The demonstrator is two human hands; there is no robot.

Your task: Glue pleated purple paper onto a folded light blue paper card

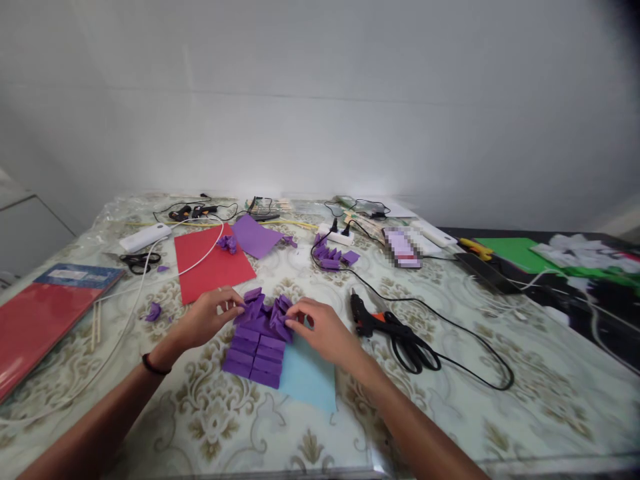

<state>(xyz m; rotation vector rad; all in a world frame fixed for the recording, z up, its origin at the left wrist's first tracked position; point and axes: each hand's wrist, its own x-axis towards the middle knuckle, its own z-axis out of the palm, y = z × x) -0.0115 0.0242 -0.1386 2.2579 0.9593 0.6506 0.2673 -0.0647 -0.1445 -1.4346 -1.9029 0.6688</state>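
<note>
My left hand pinches the left end of some folded purple paper pieces. At their right end, my right hand has thumb and fingers closed on another folded purple paper piece. Just below both hands lie flat purple paper strips, creased and set in two columns. A light blue paper sheet lies partly under the strips and my right hand. A black glue gun rests to the right of my right hand, its cord trailing away, close to black-handled scissors.
Red paper and a purple sheet lie beyond my hands. A power strip with plugs, a phone and loose cables sit farther back. Left are another pair of scissors and a red pack; green paper is right.
</note>
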